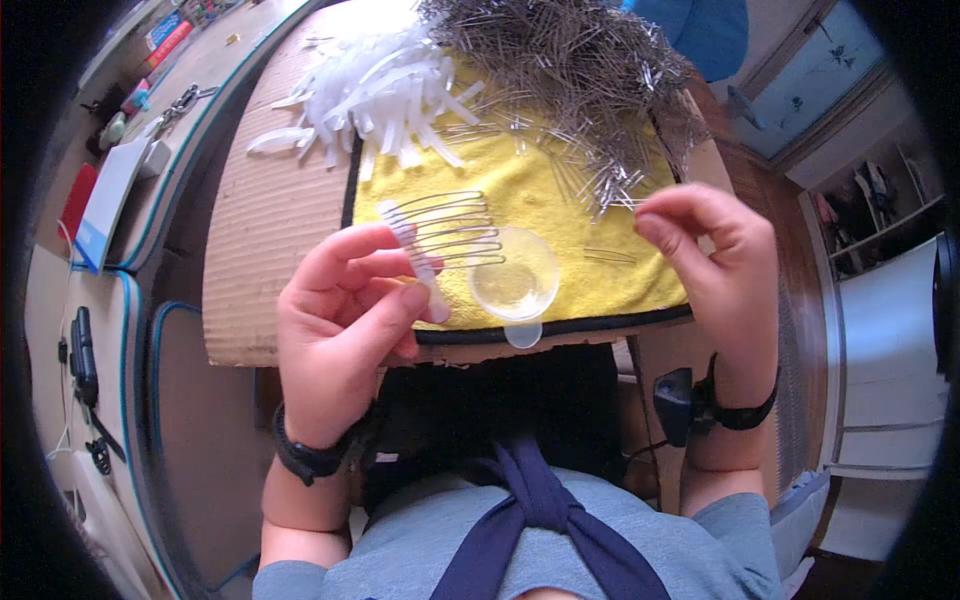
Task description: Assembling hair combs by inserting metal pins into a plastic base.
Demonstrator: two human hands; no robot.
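My left hand (pixel 345 300) pinches a white plastic strip (pixel 408 240) near its lower end, fingers closed on it. Several U-shaped wire hairpins (pixel 455 225) are fixed side by side along the strip and point right. At the right edge of the yellow cloth (pixel 400 185), my right hand (pixel 710 245) is closed in a pinch. A thin wire hairpin (pixel 626 203) shows at its fingertips, beside the large pile of loose hairpins (pixel 570 70). Between my hands lies a clear round plastic dish (pixel 513 278) with a tab at the near edge.
A heap of white plastic strips (pixel 375 85) lies at the far left of the cloth. One loose hairpin (pixel 608 255) rests right of the dish. Corrugated cardboard (pixel 250 220) lies under the cloth. Another table (pixel 190 120) stands to the left, with a blue seat (pixel 712 35) beyond.
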